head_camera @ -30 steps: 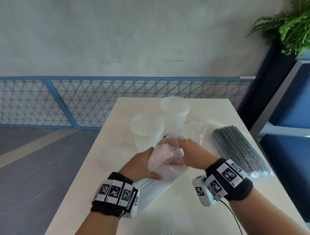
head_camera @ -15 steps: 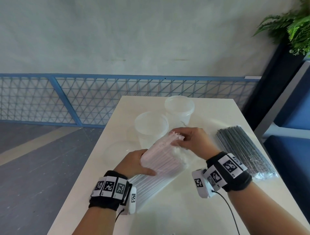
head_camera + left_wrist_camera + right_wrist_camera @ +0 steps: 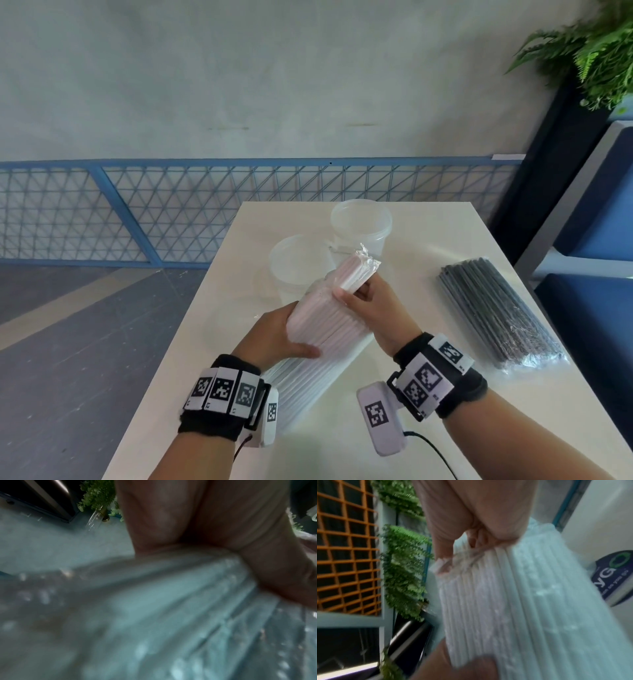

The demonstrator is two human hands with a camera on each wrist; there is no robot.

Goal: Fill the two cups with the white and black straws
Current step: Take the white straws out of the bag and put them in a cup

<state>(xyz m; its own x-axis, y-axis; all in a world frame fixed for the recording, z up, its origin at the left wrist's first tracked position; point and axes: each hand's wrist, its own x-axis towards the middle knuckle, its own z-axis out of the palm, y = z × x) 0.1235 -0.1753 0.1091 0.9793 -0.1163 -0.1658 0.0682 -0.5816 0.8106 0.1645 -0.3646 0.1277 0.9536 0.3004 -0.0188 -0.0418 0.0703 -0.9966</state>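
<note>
A bundle of white straws [image 3: 325, 318] in a clear plastic bag is tilted up off the white table [image 3: 428, 240], its far end over the cups. My left hand [image 3: 277, 334] grips the bundle's middle from the left, thumb on top. My right hand [image 3: 370, 301] grips the straws nearer their far end, where bare straw tips stick out of the bag. The right wrist view shows the white straws [image 3: 513, 601] close up under my fingers. Two clear plastic cups [image 3: 361, 222] [image 3: 294, 263] stand behind the bundle. A pack of black straws [image 3: 496, 311] lies at the right.
A blue mesh railing [image 3: 205, 209] runs behind the table's far edge. A dark planter with a fern [image 3: 589, 44] and blue seating [image 3: 599, 212] stand to the right. The floor drops away at the left of the table.
The straws have slid further out of the bag toward the cups. My right hand moved from the bag's far end to gripping the exposed straws, and the bundle is tilted higher.
</note>
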